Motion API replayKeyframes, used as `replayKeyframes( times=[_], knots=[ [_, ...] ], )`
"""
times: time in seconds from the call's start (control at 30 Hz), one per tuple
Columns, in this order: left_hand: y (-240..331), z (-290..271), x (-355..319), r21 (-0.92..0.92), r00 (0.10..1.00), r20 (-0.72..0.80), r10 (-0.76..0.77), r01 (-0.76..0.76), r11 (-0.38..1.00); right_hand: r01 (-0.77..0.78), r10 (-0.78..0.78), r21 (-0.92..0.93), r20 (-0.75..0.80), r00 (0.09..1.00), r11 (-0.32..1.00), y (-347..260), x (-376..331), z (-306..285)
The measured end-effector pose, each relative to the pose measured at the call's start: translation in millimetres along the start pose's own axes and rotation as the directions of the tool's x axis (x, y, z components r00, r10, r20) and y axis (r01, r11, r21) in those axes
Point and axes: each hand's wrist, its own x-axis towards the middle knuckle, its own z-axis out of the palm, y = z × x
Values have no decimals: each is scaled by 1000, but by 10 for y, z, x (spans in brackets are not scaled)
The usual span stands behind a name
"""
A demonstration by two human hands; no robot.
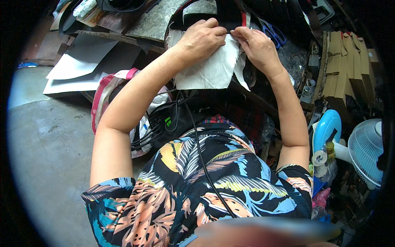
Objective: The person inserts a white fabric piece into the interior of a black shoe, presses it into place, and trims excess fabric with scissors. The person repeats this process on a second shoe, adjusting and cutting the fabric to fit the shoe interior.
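A white cloth point(207, 72) with frayed edges hangs over the work surface in front of me, with a narrow torn strip at its right. Behind its upper edge lies a black piece with a red edge point(243, 19); its kind is unclear. My left hand point(204, 39) is closed on the cloth's upper part, fingers bent against the black piece. Close by on the right, my right hand point(260, 48) pinches the cloth's top edge between thumb and fingers. The fingertips partly hide the place where cloth and black piece meet.
Blue-handled scissors point(275, 35) lie just right of my right hand. White sheets point(82, 61) stick out at the left. A pink-edged bag point(98, 101) and a black cable point(197, 152) are near my body. Cardboard pieces point(343, 70) and a white fan point(366, 152) stand at the right.
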Motion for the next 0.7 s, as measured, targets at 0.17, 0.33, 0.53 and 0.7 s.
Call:
replayKeyframes(
  times=[0.17,0.33,0.53,0.7],
  knots=[
    [-43,-222,47,-231,994,-15,-105,99,968,-95,97,-33,43,994,995,-150,41,-21],
    [-151,-758,-91,183,903,-416,-106,197,963,-93,92,-23,-34,995,995,-174,49,72],
    [-169,-796,-223,-319,654,229,-721,750,579,-10,10,-1,87,996,1000,-170,-26,-6],
    [-205,-758,-192,-244,687,178,-705,725,645,-507,412,363,308,857,782,-33,-455,-689]
  ],
)
